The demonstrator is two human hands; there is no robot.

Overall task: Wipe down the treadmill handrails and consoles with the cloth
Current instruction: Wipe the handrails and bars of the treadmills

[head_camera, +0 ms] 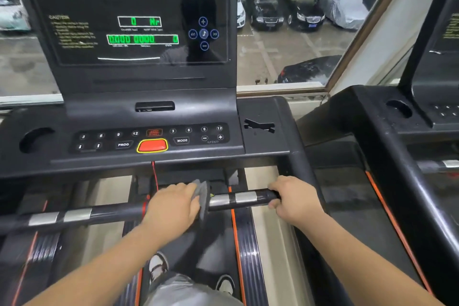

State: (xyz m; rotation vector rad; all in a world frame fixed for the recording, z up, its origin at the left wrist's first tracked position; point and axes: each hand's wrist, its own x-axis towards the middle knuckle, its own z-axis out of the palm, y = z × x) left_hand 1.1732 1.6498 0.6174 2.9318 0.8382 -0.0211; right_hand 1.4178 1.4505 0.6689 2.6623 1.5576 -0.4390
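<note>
Just below the red stop button (152,145), my left hand (173,206) holds the grey cloth (202,197) against the front handrail (111,211), fingers curled over it. Further right of the button, my right hand (295,197) is wrapped round the same rail's end. The red safety cord (155,176) hangs from under the button, close beside my left hand, so I think a careless stroke could snag it. Above the button the console (139,20) is lit, and wiping its keys might start the belt.

grey cloth (202,196), black handrail (111,212) with silver bands, red yellow-rimmed button (152,145), seemingly green console digits (142,39).
</note>
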